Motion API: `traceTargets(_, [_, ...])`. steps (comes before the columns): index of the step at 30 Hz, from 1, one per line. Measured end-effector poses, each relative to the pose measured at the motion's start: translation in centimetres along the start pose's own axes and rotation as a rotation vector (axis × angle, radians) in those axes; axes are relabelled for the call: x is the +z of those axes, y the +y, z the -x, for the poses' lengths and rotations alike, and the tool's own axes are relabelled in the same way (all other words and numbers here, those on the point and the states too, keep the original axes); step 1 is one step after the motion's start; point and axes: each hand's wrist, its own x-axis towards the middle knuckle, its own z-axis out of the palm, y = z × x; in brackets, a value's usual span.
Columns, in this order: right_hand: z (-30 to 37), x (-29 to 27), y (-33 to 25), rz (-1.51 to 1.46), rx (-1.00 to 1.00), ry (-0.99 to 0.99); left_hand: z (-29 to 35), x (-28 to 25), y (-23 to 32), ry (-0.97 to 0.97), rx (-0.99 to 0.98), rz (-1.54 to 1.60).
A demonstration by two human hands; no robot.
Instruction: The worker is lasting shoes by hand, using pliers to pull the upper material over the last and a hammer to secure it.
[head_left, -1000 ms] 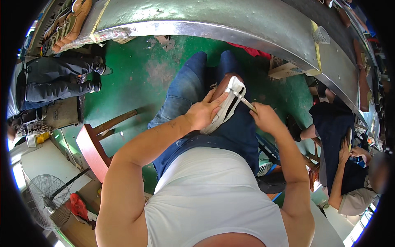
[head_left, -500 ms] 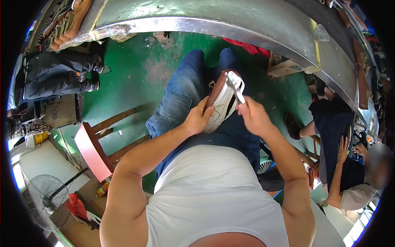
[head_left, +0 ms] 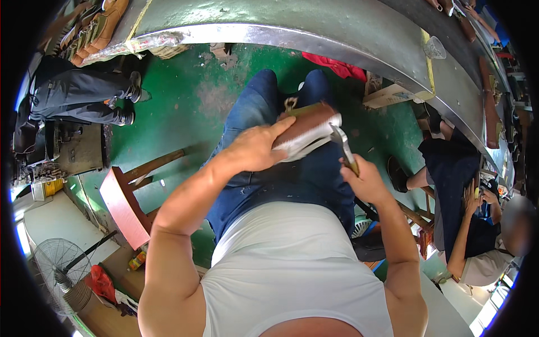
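Above my lap I hold a brown shoe upper (head_left: 306, 122), blurred by motion, with its whitish underside edge turned toward me. My left hand (head_left: 255, 147) is closed around its left end, the forefinger lying along the brown side. In my closed right hand (head_left: 362, 178) is a metal hand tool (head_left: 347, 150) with a curved head and a brownish handle. The tool's head is right beside the shoe's right end; whether it touches cannot be made out. My thighs in blue jeans (head_left: 241, 121) lie beneath.
A long metal-edged workbench (head_left: 269, 40) curves across the far side, with brown shoes (head_left: 101, 31) at its left end. A reddish wooden stool (head_left: 126, 205) and a fan (head_left: 62, 272) stand left. Another person (head_left: 471, 224) sits right; dark-trousered legs (head_left: 84, 92) show left.
The shoe has swung clockwise, its far end moving right and nearer, with more brown side showing. My right hand has moved nearer and slightly right with the tool; my left hand has shifted left.
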Motion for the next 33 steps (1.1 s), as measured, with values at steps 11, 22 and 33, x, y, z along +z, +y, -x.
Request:
traceTargets(11, [-4.5,-3.5,-6.2,1.021,-0.663,0.213,2.5,6.3,-4.8,0.501,0.354,-0.507])
traceTargets(22, [-12.1,-4.0,-16.1,1.645,-0.718,-0.257,3.1,8.4,-6.7,0.625,0.407,-0.51])
traceTargets(33, [-8.7,-9.2,-12.9,1.317,-0.71,-0.246,2.6,7.9,-7.0,0.541,0.294,-0.582])
